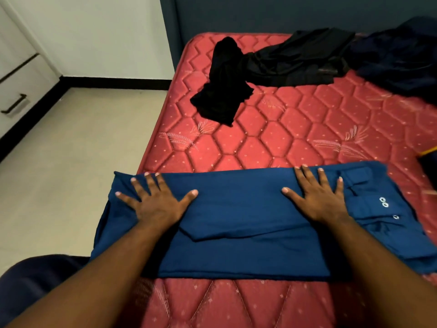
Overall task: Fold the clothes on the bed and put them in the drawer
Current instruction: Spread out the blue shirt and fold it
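A blue shirt (241, 223) lies folded into a wide band across the near part of the red mattress (283, 138), its left end hanging over the bed's edge. My left hand (156, 200) presses flat on its left part, fingers spread. Flat on the right part lies my right hand (316, 197), also with spread fingers, beside the buttoned cuff. Further back lie a crumpled black garment (224, 84), a second black garment (300, 58) and a dark navy garment (402, 58). White drawers (16, 91) with black handles stand at the far left.
A beige floor (71, 162) runs between the bed's left edge and the drawer unit. A dark headboard wall (260, 13) closes the far end. A dark item with a yellow edge (429, 153) shows at the right border.
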